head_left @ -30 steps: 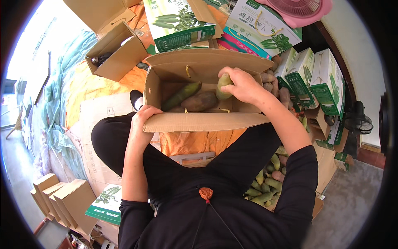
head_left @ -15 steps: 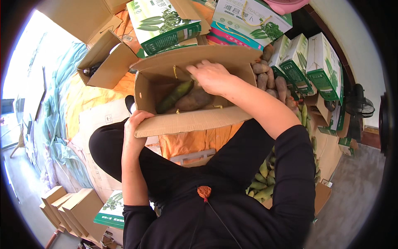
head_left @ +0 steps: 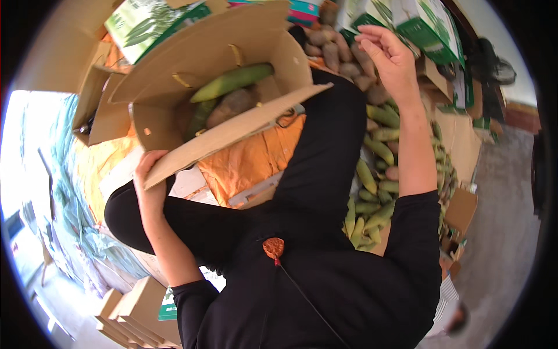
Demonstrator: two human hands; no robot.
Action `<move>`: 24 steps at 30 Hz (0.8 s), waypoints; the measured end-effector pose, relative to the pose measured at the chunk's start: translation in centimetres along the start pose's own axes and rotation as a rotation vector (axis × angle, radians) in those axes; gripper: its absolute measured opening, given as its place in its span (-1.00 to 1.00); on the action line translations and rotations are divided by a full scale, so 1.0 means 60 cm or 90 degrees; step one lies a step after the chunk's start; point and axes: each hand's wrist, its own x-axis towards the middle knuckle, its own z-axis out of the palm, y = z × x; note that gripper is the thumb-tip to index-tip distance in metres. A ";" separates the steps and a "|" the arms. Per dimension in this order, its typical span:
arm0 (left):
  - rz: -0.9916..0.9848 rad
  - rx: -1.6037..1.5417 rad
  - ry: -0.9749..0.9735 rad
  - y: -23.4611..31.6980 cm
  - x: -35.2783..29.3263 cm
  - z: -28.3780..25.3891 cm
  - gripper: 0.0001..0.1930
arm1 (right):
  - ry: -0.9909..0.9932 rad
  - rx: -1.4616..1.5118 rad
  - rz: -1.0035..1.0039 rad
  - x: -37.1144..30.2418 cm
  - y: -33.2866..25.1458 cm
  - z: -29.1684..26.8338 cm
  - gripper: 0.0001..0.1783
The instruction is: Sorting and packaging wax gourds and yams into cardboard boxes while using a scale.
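An open brown cardboard box (head_left: pixel 229 131) rests on my lap, tilted. Inside it lie a green corn cob in its husk (head_left: pixel 232 81) and a brown sweet potato (head_left: pixel 229 107). My left hand (head_left: pixel 150 177) grips the near flap of the box at its left corner. My right hand (head_left: pixel 389 55) is raised off to the right of the box, fingers apart and holding nothing, above a heap of brown sweet potatoes (head_left: pixel 340 55).
A pile of green corn cobs (head_left: pixel 372 192) lies on the floor by my right leg. Green-and-white printed cartons (head_left: pixel 427 26) stand at the back right and another such carton (head_left: pixel 154 23) behind the box. Flat cardboard boxes (head_left: pixel 131 311) lie at lower left.
My right hand has left the box's inside and swung out to the right over the potato heap. The view has turned and the box now sits further left, tilted.
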 end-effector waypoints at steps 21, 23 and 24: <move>-0.105 -0.012 -0.061 -0.046 -0.004 -0.003 -0.84 | -0.426 -0.302 0.804 -0.824 0.318 0.051 -0.64; -0.100 -0.015 -0.051 -0.038 -0.004 0.007 -0.84 | -0.332 -0.342 0.815 -0.859 0.322 0.054 -0.63; -0.092 -0.009 -0.033 -0.032 -0.004 0.003 -0.83 | -0.338 -0.334 0.806 -0.857 0.315 0.057 -0.63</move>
